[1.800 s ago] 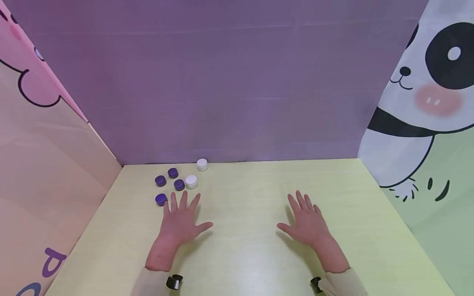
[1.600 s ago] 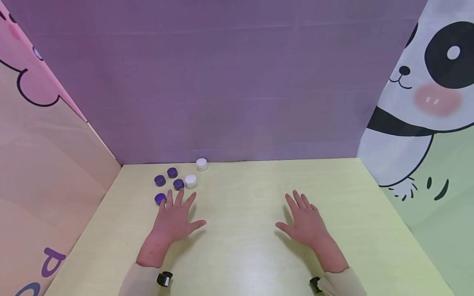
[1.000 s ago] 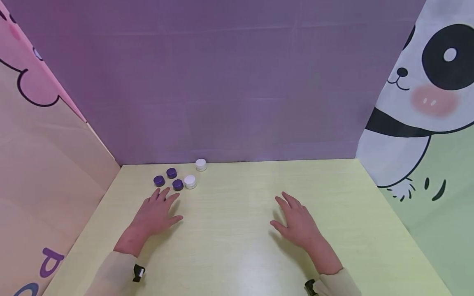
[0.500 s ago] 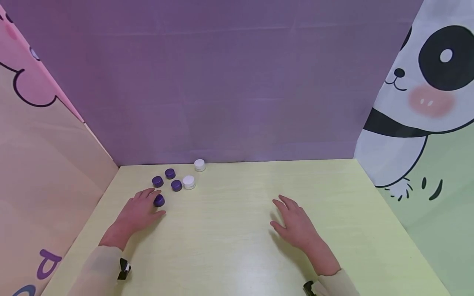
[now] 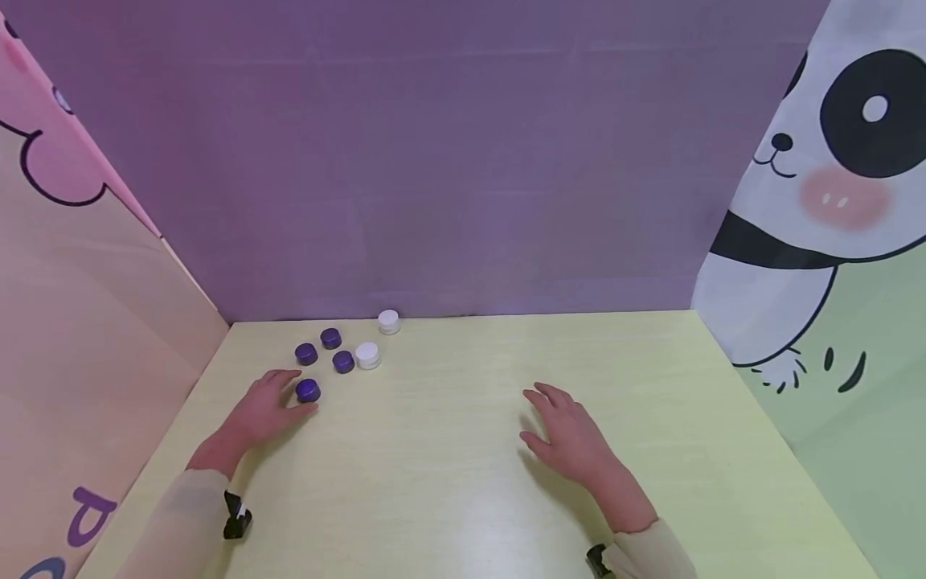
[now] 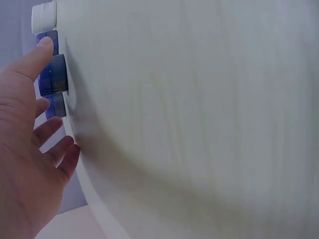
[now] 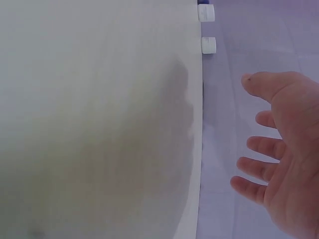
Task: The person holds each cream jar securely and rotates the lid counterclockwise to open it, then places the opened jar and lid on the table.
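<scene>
In the head view my left hand (image 5: pixel 260 410) is beside the nearest purple cap (image 5: pixel 308 391), a small round piece lying on the table. Thumb and fingers are spread to either side of it, with a gap between. From the left wrist the same cap (image 6: pixel 54 75) looks blue, and the thumb overlaps another cap behind it. My right hand (image 5: pixel 571 434) hovers over the right half of the table, fingers loosely bent and holding nothing. Two white caps, one nearer (image 5: pixel 367 355) and one at the back (image 5: pixel 388 322), stand right of the purple group.
Several more purple caps (image 5: pixel 307 354) lie just behind the nearest one on the pale wooden table (image 5: pixel 448 450). A purple cloth wall (image 5: pixel 463 161) rises at the table's back edge. Printed panels flank it, a pink one (image 5: pixel 87 322) left and a panda one (image 5: pixel 854 322) right.
My left hand has moved left, off the nearest purple cap it was covering, and turned so thumb and fingers lie around it. My right hand has drifted slightly left, its fingers more bent.
</scene>
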Motion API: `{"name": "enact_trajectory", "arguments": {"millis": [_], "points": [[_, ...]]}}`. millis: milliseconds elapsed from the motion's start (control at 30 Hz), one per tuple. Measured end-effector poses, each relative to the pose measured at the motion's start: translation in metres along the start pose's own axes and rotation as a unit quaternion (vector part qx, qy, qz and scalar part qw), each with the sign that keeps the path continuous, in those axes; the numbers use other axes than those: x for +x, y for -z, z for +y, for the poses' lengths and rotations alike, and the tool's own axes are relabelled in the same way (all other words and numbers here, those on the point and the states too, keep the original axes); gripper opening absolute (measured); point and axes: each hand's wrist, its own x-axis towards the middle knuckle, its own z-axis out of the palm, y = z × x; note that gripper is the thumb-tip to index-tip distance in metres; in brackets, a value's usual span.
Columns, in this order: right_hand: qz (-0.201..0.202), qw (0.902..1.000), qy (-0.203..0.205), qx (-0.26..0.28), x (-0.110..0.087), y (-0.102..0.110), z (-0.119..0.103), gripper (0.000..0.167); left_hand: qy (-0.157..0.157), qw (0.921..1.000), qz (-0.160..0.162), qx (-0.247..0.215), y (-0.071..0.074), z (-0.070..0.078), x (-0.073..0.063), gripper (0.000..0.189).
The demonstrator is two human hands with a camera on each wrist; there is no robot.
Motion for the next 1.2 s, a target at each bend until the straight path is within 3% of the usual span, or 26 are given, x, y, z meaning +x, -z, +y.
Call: {"name": "enact_trajectory", "arguments": {"millis": [333, 567, 800, 933, 1200], "points": [[-0.029, 0.9985, 0.047, -0.003, 0.037, -0.002, -0.009, 0.051, 0.021, 0.9961, 0.048, -0.071, -0.006, -0.01, 0.005, 0.073], [-0.075, 0.9955, 0.053, 0.025, 0.058, -0.01, -0.02, 0.053, 0.015, 0.9939, 0.074, -0.081, -0.013, -0.018, 0.01, 0.068], [-0.108, 0.9897, 0.044, 0.084, 0.058, -0.018, -0.032, 0.054, 0.031, 0.992, 0.077, -0.095, -0.023, -0.017, 0.008, 0.066], [-0.117, 0.9883, 0.046, 0.085, 0.059, -0.023, -0.036, 0.053, 0.041, 0.9921, 0.081, -0.087, -0.027, -0.017, 0.007, 0.066], [-0.119, 0.9884, 0.051, 0.08, 0.066, -0.023, -0.044, 0.052, 0.062, 0.992, 0.073, -0.082, -0.02, -0.013, 0.012, 0.066]]}}
